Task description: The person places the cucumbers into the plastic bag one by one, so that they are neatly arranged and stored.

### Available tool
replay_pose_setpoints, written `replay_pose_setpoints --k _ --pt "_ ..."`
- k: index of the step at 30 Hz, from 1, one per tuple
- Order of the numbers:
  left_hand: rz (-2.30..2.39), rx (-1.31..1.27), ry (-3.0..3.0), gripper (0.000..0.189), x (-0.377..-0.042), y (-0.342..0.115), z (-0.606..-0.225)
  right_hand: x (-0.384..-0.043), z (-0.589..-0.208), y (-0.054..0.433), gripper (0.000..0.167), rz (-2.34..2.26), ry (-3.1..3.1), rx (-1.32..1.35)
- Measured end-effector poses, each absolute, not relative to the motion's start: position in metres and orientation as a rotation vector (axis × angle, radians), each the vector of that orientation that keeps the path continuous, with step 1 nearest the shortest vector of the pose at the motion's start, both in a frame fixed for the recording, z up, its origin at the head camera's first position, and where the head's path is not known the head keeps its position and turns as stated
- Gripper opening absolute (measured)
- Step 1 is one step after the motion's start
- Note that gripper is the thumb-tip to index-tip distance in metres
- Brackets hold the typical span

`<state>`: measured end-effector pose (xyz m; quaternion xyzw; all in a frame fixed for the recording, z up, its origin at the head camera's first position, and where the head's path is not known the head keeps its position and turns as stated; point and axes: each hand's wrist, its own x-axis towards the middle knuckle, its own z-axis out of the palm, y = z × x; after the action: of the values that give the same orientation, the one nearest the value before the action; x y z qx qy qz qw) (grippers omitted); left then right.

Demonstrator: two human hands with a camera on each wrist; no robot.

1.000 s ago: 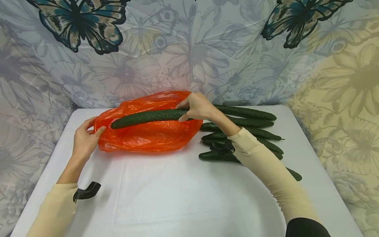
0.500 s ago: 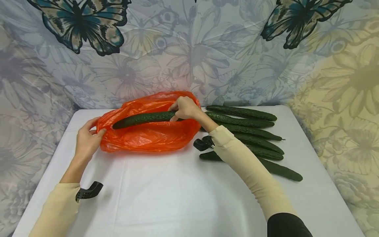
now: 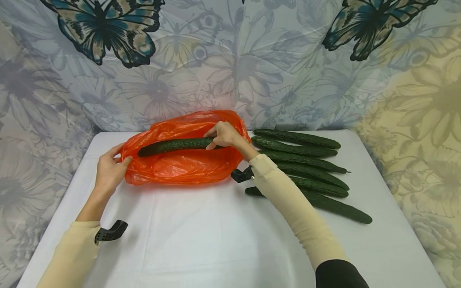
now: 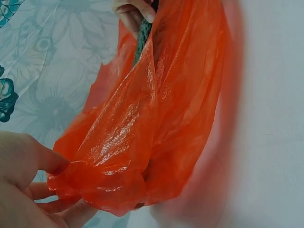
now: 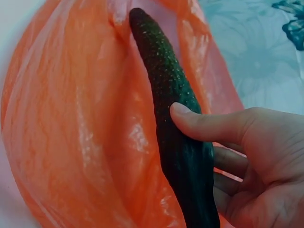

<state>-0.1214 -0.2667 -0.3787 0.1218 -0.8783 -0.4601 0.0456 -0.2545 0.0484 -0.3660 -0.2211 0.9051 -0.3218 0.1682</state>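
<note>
nearest is the bare front of the white table (image 3: 201, 240), with two pale sleeves, the left one (image 3: 72, 248) and the right one (image 3: 299, 216), reaching in from either side. beyond them the left hand (image 3: 109, 170) pinches the gathered edge of an orange plastic bag (image 3: 180, 172), and the right hand (image 3: 225, 135) grasps a long cucumber (image 3: 173, 145) towards one end. that cucumber lies crosswise in the bag's spread opening, its free tip pointing to the left hand. the step in hand seems to be loading it into the bag; the next move probably calls for lowering it fully, letting go with the right hand and keeping the bag's edge held wide.

right of the bag, partly under the right forearm, six more cucumbers (image 3: 311, 172) lie in a rough row. behind everything hangs a floral cloth (image 3: 237, 64) with butterfly prints.

only the head view shows that row. the right wrist view shows the thumb laid across the cucumber and fingers on its far side; the left wrist view shows the pinched plastic closely, but just a short piece of cucumber behind a fold. whether it touches the bag's bottom, i cannot tell.
</note>
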Motion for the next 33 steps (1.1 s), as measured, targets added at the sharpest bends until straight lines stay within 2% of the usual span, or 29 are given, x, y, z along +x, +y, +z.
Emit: replay_pose_setpoints --k 15,33 --pt "-1.397 0.374 -2.683 0.052 -0.122 -0.27 -0.382 -0.27 -0.39 0.047 0.038 -1.021 2.403 -0.496" --pt "-1.389 0.391 -2.674 0.052 -0.122 -0.271 -0.383 -0.28 -0.399 0.038 0.044 -0.617 2.533 -0.621"
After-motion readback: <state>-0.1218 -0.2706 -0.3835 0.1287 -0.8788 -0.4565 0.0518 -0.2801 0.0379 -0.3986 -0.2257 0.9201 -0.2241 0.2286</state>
